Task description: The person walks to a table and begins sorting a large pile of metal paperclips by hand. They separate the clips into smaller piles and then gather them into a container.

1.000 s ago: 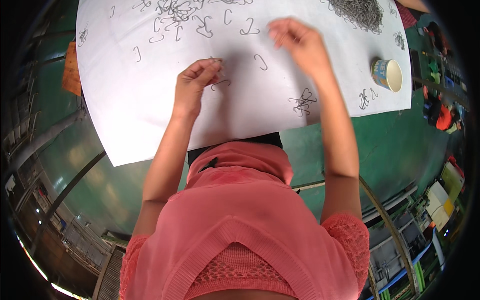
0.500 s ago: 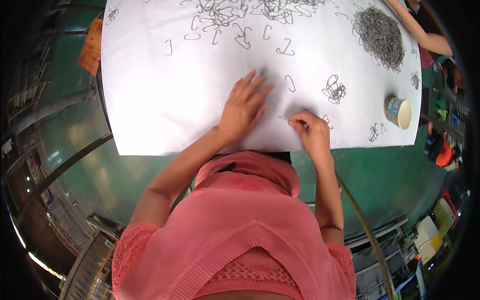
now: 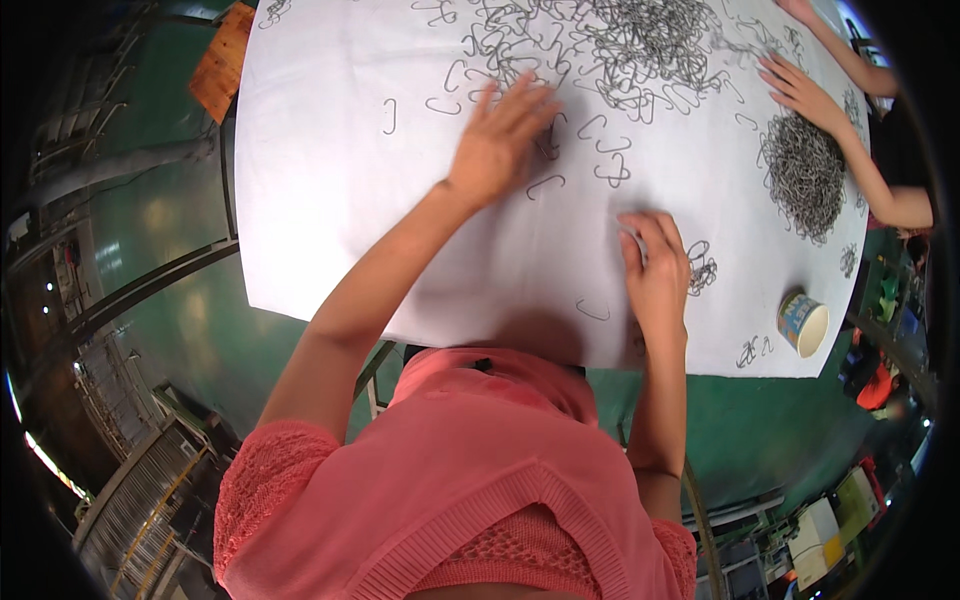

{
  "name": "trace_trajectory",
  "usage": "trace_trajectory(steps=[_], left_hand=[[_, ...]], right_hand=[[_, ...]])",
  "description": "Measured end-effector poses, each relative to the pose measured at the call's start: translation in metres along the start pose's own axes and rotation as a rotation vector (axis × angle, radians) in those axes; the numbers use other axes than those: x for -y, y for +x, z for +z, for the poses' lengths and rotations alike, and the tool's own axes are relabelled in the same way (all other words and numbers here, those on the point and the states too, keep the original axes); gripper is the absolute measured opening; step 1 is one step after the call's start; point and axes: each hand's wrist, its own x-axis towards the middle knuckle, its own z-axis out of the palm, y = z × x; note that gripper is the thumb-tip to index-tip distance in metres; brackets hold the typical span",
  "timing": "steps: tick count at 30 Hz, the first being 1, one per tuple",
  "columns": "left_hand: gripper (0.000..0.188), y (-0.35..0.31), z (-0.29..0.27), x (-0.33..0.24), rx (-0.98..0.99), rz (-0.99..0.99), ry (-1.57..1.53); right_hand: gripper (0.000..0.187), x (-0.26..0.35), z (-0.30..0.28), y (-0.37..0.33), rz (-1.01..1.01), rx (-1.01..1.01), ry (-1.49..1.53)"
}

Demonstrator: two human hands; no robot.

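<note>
My left hand (image 3: 500,140) is open, its fingers spread over loose C-shaped wire hooks (image 3: 547,186) at the near edge of a scattered heap of hooks (image 3: 655,45). Some hooks are partly hidden under and beside those fingers; whether they touch them I cannot tell. Farther right and nearer me, my right hand (image 3: 656,268) hovers with thumb and curved fingers apart, nothing visible between them. Just past it lies a small cluster of hooks (image 3: 704,270), partly covered by the hand. A single hook (image 3: 592,310) rests on the white sheet (image 3: 330,210) close to the near edge.
A dense mound of hooks (image 3: 803,178) sits at the right, with a paper cup (image 3: 803,323) tipped on its side nearer me. Another person's hand (image 3: 803,92) reaches in at the far right. A few hooks (image 3: 748,351) lie left of the cup.
The view has shifted, bringing more of the heap into sight. My left hand has reached forward to the loose hooks. My right hand's pinch has opened. Another person's hands have come into view.
</note>
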Motion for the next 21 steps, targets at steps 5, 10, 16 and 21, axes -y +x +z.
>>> trace_trajectory(steps=[5,10,16,21], left_hand=[[0.042,-0.017,-0.025,0.053,-0.087,-0.21,0.16],[0.024,-0.005,-0.037,0.086,-0.364,-0.583,-0.166],[0.015,0.007,-0.033,0.107,-0.379,-0.64,-0.211],[0.022,0.03,-0.013,0.095,-0.281,-0.494,-0.009]], right_hand=[[0.019,0.024,0.048,0.077,-0.193,-0.093,0.044],[0.023,0.04,0.096,0.13,-0.316,-0.204,-0.163],[0.022,0.05,0.11,0.118,-0.343,-0.025,-0.132],[0.023,0.053,0.104,0.121,-0.232,-0.006,-0.024]])
